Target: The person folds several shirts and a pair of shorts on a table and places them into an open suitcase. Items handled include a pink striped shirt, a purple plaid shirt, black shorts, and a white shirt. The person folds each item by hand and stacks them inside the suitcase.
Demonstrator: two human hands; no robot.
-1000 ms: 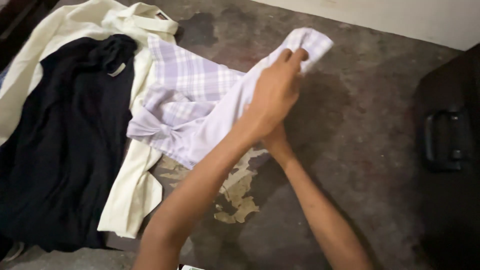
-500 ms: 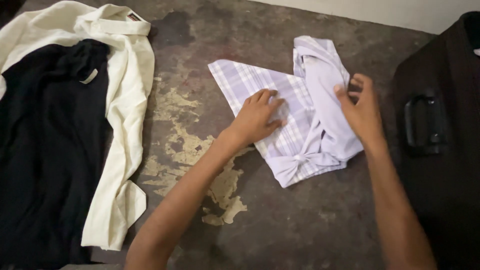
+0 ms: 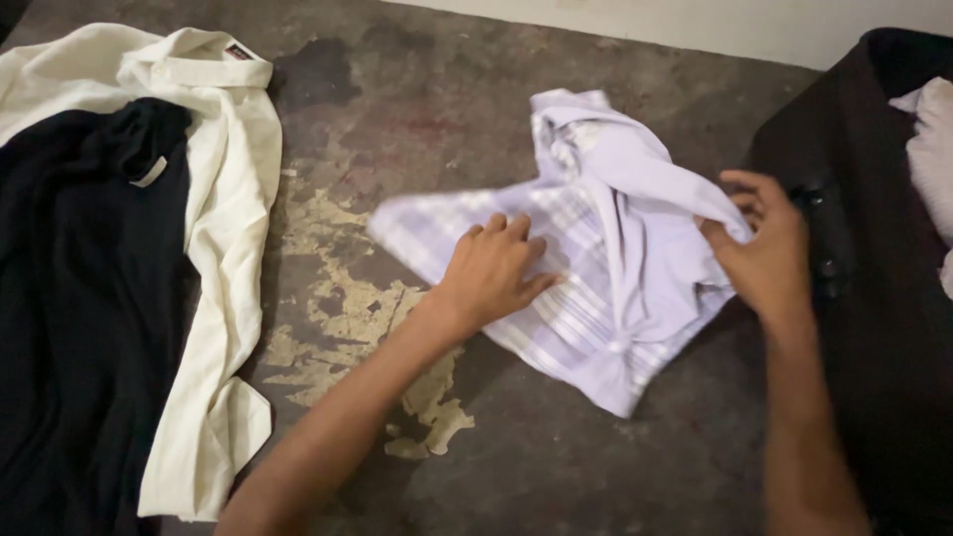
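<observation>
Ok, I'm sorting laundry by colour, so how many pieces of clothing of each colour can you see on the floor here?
Cream: 1, the cream shirt lying open at left.
Black: 1, the black garment spread on top of it.
Lilac check: 1, the lilac checked garment with the left hand flat on it and the right hand in a grip on its edge.
Total: 3.

Left of the left hand (image 3: 493,273), a strip of bare, stained floor (image 3: 367,199) lies open between the lilac checked garment (image 3: 606,258) and the cream shirt (image 3: 223,228) — room to pass there. Beyond that strip the cream shirt and the black garment (image 3: 79,298) cover the ground. Just right of the right hand (image 3: 764,253) the dark suitcase (image 3: 874,328) blocks the way — almost touching it. Nearer the body, below both hands, the floor is open.
</observation>
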